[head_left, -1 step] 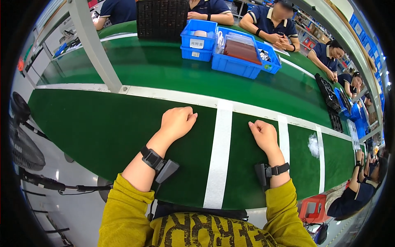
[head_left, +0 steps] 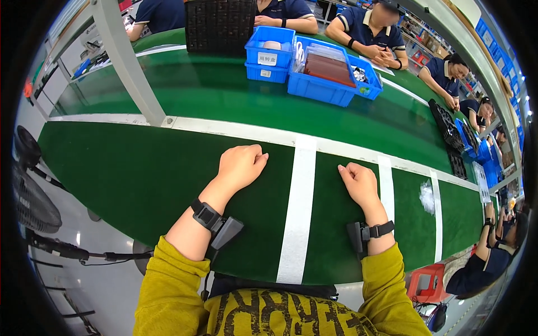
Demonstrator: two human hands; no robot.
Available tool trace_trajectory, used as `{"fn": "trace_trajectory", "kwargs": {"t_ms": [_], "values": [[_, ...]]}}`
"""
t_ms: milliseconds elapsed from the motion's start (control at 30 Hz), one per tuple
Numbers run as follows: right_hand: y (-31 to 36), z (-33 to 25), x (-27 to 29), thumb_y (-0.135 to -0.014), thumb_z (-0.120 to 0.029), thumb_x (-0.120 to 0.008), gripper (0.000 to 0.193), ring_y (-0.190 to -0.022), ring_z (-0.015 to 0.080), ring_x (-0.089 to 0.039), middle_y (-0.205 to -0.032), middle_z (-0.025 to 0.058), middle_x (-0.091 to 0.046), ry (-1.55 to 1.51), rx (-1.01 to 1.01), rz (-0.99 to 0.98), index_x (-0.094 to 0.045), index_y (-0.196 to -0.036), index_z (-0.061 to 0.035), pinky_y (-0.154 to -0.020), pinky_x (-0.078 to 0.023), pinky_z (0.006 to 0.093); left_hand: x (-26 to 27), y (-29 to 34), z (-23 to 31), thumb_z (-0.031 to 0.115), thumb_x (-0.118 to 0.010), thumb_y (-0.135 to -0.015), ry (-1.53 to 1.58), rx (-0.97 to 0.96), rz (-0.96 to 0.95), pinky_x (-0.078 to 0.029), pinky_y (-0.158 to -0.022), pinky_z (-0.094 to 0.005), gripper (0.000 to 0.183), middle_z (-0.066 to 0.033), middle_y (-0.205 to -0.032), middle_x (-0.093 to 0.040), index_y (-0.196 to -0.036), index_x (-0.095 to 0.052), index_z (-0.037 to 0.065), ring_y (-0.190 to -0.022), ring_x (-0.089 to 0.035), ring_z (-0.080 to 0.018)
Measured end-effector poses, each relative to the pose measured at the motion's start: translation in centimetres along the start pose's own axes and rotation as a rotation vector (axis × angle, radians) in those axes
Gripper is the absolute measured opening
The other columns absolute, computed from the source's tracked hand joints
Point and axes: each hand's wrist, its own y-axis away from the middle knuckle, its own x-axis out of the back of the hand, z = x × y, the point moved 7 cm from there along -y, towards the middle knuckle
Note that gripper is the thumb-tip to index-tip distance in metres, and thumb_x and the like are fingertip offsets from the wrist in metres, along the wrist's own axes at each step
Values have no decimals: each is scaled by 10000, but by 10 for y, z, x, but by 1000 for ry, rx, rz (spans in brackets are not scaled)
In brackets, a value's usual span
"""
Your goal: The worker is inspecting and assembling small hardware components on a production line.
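My left hand (head_left: 242, 166) is closed in a loose fist on the green work surface (head_left: 151, 173), left of a white strip (head_left: 300, 207) that runs across it. On the other side of that strip my right hand (head_left: 360, 180) also makes a fist, its thumb toward the left. Nothing shows in either fist, and the two are well apart. Each wrist wears a black strap with a dark device, the left device (head_left: 227, 231) and the right device (head_left: 357, 238). A crumpled clear plastic bag (head_left: 427, 197) lies to the right of my right hand.
Beyond a white rail (head_left: 235, 131) runs a green belt (head_left: 218, 89). Blue bins (head_left: 319, 89) and a black basket-like crate (head_left: 219, 25) stand at the far side. A white post (head_left: 126, 61) rises at left, near a fan (head_left: 35, 201). Several people sit around; a red stool (head_left: 427, 283) is at right.
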Motion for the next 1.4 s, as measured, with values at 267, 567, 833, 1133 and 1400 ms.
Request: {"fn": "trace_trajectory", "kwargs": {"t_ms": [267, 567, 833, 1133, 1400], "values": [[4, 2, 0, -827, -268, -574, 339, -473, 291, -475, -488, 107, -470, -12, 10, 17, -505, -596, -30, -472, -358, 387, 0, 3, -1, 242, -573, -810, -4, 1, 17, -406, -519, -393, 264, -94, -560, -544, -636, -537, 47, -571, -546, -288], [10, 12, -1, -834, -296, -560, 340, -556, 341, -506, -562, 151, -504, -89, 59, 66, -520, -635, -23, -519, -390, 409, 2, 4, -16, 276, -590, -820, 239, 69, 55, -394, -523, -351, 297, -98, -569, -523, -667, -544, 26, -527, -496, -228], [25, 11, -2, -831, -247, -575, 318, -561, 300, -485, -595, 147, -493, -167, 110, 126, -501, -642, -2, -538, -390, 379, 4, 21, -20, 225, -599, -842, 637, 151, 123, -309, -471, -255, 335, 27, -514, -408, -608, -484, 15, -498, -337, -64], [15, 31, -2, -830, -264, -577, 331, -482, 152, -450, -517, 76, -494, -318, 25, 228, -552, -634, 2, -492, -369, 306, 4, 27, -8, 241, -547, -878, 802, 84, 132, -244, -480, -211, 322, 57, -547, -383, -611, -482, 74, -514, -305, -33], [12, 33, -8, -832, -258, -587, 319, -486, 136, -464, -518, 55, -502, -390, -5, 165, -562, -633, -9, -495, -376, 297, 9, 33, -11, 229, -523, -892, 930, 89, 42, -293, -509, -219, 315, 30, -544, -419, -629, -499, 57, -529, -363, -54]]}}
